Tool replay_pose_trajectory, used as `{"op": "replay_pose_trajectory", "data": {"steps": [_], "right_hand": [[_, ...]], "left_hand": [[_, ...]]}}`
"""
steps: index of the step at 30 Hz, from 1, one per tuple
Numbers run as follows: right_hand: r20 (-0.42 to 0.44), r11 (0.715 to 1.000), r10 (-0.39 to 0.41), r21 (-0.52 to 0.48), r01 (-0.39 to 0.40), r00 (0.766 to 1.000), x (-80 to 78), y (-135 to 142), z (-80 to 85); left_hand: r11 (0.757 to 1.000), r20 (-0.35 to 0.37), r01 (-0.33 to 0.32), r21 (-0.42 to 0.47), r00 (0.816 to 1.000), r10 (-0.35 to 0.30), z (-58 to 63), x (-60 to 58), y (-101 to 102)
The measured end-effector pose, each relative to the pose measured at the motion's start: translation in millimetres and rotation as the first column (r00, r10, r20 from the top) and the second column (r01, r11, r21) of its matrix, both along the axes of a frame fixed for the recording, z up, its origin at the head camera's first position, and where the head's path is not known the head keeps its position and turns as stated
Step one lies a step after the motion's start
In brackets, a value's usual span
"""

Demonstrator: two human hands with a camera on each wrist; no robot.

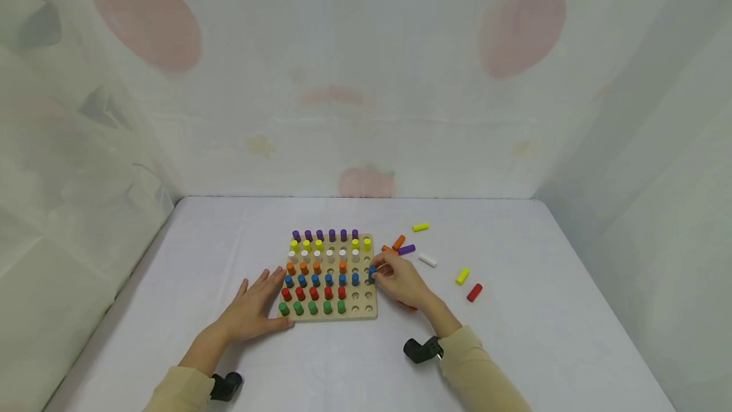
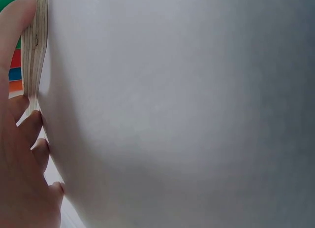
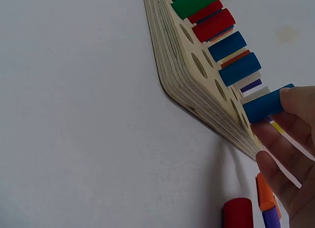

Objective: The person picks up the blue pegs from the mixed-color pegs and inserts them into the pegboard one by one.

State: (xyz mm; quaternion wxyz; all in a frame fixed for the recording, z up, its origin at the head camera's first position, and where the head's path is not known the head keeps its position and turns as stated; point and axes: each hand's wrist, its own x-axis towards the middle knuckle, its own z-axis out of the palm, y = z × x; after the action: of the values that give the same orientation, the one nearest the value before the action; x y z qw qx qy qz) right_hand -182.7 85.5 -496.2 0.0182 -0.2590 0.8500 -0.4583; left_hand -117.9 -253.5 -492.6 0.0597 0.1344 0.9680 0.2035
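Observation:
A wooden peg board [image 1: 361, 315] lies on the table, with rows of coloured pegs standing in its holes. At its right edge my right hand [image 1: 407, 281] pinches a blue peg [image 3: 266, 106] between thumb and fingers. The blue peg is upright at the right end of the blue row, its lower end at the board in the right wrist view. My left hand [image 1: 248, 311] rests against the board's left side, fingers spread and thumb at the near left corner. In the left wrist view, the thumb [image 2: 19, 14] touches the board's edge.
Right of the board lie loose pegs: yellow [image 1: 420, 227], orange [image 1: 399, 242], purple [image 1: 406, 250], white [image 1: 427, 260], another yellow [image 1: 462, 276] and red [image 1: 474, 292]. Another red peg [image 3: 238, 214] is partly hidden under my right wrist in the head view. A patterned curtain [image 1: 366, 145] stands behind the table.

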Motion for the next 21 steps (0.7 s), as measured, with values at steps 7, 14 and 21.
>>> {"op": "replay_pose_trajectory", "data": {"steps": [7, 14, 21], "right_hand": [[0.043, 1.0, 0.022, -0.001, -0.022, 0.999, 3.4, -4.0, 3.3], [0.038, 0.999, 0.021, 0.033, -0.022, 0.999, 3.8, -5.8, 4.2], [-0.003, 0.997, 0.049, 0.052, -0.048, 0.999, 4.1, -5.6, 4.2]], "left_hand": [[1.0, -0.001, -0.001, -0.001, 1.0, 0.001, 0.3, 0.4, 0.2], [1.0, -0.004, -0.007, -0.005, 1.0, 0.007, -1.7, -0.3, -0.3], [1.0, -0.002, -0.008, -0.002, 1.0, 0.008, -2.7, -0.5, -0.7]]}}
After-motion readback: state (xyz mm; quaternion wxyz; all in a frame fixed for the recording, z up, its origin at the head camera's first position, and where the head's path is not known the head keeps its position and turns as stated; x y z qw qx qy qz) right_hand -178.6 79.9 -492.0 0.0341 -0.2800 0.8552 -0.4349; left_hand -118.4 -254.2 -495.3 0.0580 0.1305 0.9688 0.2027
